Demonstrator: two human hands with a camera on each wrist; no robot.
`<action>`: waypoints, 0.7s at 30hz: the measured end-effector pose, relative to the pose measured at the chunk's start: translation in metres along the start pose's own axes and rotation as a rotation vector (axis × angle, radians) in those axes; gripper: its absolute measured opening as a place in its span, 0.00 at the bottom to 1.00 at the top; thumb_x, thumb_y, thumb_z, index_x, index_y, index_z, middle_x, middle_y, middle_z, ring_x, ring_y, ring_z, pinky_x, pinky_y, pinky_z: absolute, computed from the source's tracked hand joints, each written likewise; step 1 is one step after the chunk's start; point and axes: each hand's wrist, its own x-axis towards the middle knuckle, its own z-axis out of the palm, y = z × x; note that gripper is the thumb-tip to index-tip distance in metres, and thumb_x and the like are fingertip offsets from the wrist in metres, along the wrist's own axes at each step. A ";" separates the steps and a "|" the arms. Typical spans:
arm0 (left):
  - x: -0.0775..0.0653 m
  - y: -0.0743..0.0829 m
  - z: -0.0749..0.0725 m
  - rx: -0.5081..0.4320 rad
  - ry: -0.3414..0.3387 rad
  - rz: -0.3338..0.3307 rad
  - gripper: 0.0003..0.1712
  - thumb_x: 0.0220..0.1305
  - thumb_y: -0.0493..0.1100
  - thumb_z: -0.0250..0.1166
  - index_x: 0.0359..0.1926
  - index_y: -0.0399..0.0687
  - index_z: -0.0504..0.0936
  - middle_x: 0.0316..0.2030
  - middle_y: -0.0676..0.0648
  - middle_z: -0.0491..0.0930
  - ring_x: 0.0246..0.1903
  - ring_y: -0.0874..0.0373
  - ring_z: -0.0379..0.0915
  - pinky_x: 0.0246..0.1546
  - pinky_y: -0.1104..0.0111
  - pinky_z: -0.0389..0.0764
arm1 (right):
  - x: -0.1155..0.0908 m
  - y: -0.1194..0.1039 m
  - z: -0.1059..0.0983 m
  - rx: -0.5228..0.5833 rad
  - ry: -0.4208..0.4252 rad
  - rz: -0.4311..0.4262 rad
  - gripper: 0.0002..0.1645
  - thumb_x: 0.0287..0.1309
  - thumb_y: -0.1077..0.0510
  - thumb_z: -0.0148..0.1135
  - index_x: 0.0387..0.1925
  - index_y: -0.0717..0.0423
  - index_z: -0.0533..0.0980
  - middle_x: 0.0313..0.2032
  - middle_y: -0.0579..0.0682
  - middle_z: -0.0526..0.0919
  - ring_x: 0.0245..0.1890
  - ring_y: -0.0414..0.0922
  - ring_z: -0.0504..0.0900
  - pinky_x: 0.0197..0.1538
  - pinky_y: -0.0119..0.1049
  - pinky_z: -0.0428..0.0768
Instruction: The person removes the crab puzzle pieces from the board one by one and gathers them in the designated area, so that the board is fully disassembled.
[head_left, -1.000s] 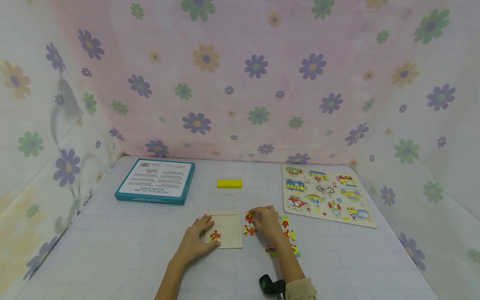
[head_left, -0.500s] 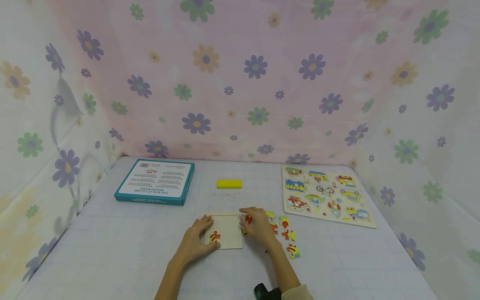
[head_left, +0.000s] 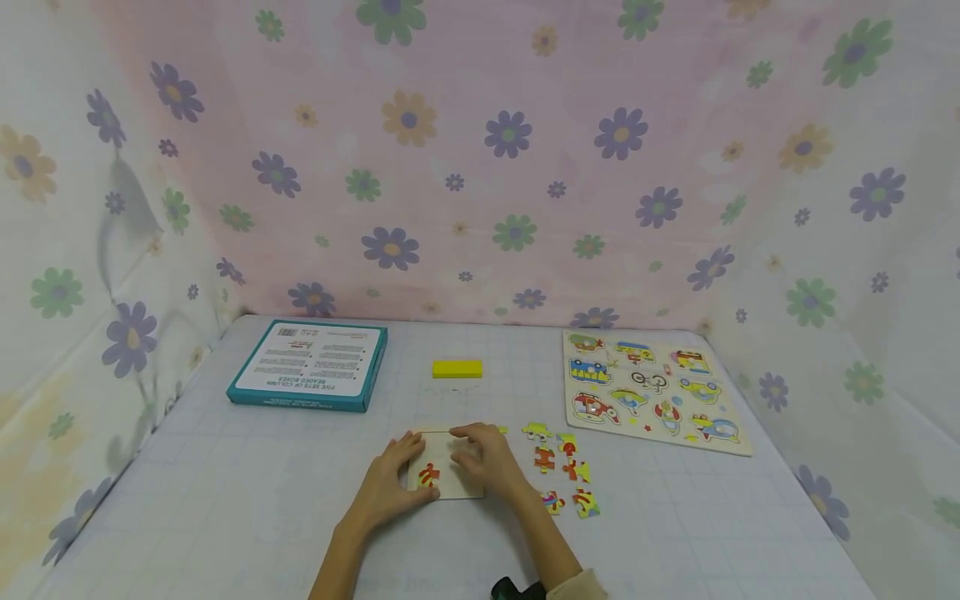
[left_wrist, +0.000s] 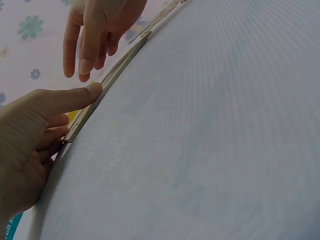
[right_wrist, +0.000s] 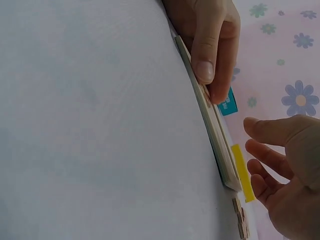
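My left hand (head_left: 392, 479) holds the square wooden puzzle tray (head_left: 453, 490) by its left side, fingers at the far corner and thumb on the near edge. Inside the tray's lower left lies a red and yellow puzzle piece (head_left: 428, 476). Over the tray's right side hovers my right hand (head_left: 491, 462). Its thumb and fingers (right_wrist: 267, 131) are apart in the right wrist view, with nothing visible between them. Several loose puzzle pieces (head_left: 544, 458) lie right of the tray; the right hand covers some of that area.
A yellow block (head_left: 457, 369) lies beyond the tray. At the back left is a teal and white box (head_left: 307, 367). A wooden vehicle puzzle board (head_left: 656, 392) lies at the back right. Floral cloth (head_left: 480, 167) encloses the table.
My right hand has moved left from the loose pieces to above the tray, uncovering several pieces on the right. The left hand stays on the tray.
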 end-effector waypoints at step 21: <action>0.000 -0.003 0.000 -0.016 0.013 0.003 0.48 0.38 0.53 0.78 0.58 0.30 0.73 0.64 0.35 0.65 0.64 0.31 0.56 0.62 0.41 0.57 | -0.003 -0.010 0.019 -0.041 -0.179 -0.044 0.19 0.47 0.63 0.70 0.44 0.63 0.80 0.39 0.50 0.85 0.40 0.44 0.77 0.47 0.34 0.75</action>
